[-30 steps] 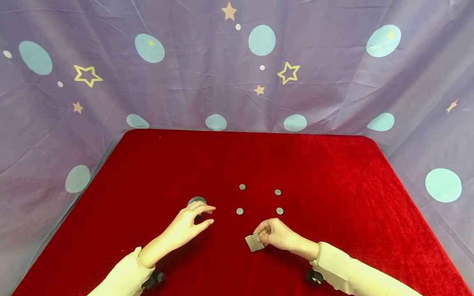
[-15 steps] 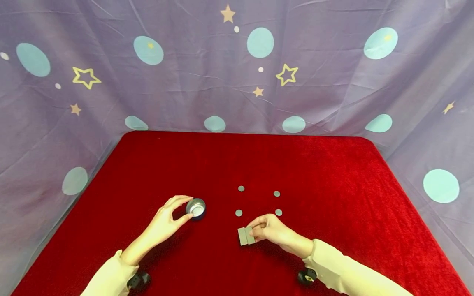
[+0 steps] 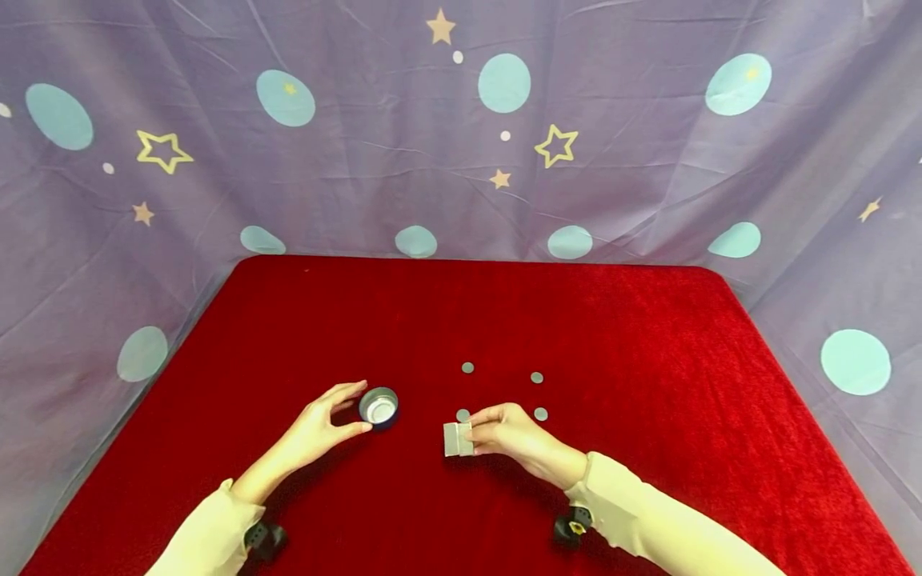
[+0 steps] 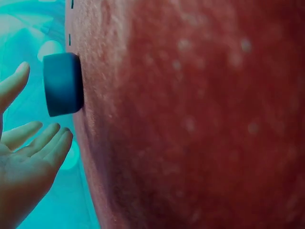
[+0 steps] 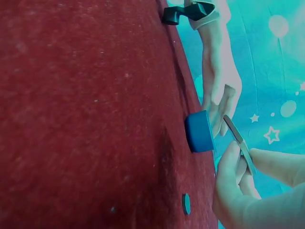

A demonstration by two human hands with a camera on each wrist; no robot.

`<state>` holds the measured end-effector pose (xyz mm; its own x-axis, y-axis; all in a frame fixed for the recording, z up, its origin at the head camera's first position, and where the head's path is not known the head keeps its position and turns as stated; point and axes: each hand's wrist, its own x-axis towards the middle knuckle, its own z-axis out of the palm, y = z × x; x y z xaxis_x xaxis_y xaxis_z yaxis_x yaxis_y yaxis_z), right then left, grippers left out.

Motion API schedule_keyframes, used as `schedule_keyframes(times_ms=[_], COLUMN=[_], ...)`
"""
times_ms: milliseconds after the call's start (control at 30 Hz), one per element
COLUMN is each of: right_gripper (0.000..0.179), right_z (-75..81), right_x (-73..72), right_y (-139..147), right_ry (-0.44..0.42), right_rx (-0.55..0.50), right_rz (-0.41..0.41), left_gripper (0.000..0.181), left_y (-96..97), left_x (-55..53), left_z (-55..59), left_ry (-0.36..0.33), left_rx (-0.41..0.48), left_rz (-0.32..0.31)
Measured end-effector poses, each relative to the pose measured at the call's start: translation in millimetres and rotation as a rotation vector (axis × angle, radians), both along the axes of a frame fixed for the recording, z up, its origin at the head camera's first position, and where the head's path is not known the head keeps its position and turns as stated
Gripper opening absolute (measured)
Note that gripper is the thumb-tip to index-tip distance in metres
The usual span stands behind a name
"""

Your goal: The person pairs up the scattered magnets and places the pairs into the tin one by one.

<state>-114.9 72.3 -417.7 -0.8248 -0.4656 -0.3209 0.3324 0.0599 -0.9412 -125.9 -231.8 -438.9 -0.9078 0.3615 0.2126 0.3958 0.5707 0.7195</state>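
- Thumb and fingers of the right hand pinch one end of a flat, silver-grey, two-panelled rectangular plate, closed down to its thin edge; this end hold seems chosen to leave the outer panel uncovered.
- That plate is off the cloth, to the right of the cup and slightly bent at its seam in the right wrist view; whether it is metal or stiff card, one cannot tell.
- The left hand has hold of nothing: its thumb and fingers spread widely about the left side of a round, shallow metal cup, dark blue outside and silver inside. Contact between thumb and rim cannot be confirmed; the spread looks suited to the cup's width.
- The cup stands mouth upward on a red velvet tablecloth, its broad base apparently keeping it steady without a grip.
- Four small, round, flat grey discs lie well apart in a rough four-cornered layout, probably deliberate; one lies just beside the right fingertips.
- Behind hangs a purple fabric curtain with stars and blue spots, likely a backdrop.
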Motion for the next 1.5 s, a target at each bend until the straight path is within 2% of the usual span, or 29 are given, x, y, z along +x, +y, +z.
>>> schedule_keyframes(times_ms=[200,367,633,933,1100,1333,1500], right_gripper=[0.031,0.030,0.028,0.027,0.026,0.025,0.024], right_z=[-3.4,-3.3,-1.8,-4.0,-3.8,-4.2,-5.7], right_x=[-5.9,-9.3,-14.7,-20.3,-23.8,-27.8,-29.7], right_y=[-9.5,-20.4,-40.1,-55.8,-66.6,-81.3,-90.7], right_ry=[-0.057,-0.084,-0.106,-0.120,-0.121,-0.121,-0.128], right_rx=[-0.065,-0.083,-0.088,-0.117,-0.124,-0.134,-0.134], right_rz=[-0.019,-0.056,-0.115,-0.149,-0.178,-0.212,-0.260], left_gripper=[0.064,0.064,0.062,0.055,0.050,0.048,0.049], left_y=[-1.3,-1.4,-0.2,1.1,2.2,3.0,4.1], left_x=[-2.9,-4.9,-6.5,-6.9,-6.6,-7.6,-9.1], left_z=[-2.6,-5.3,-5.2,-5.1,-4.2,-5.0,-5.6], left_ry=[-0.108,-0.140,-0.160,-0.148,-0.154,-0.136,-0.159], left_rx=[0.051,0.070,0.093,0.081,0.103,0.081,0.069], left_rz=[-0.016,-0.017,-0.019,-0.021,-0.023,-0.014,-0.008])
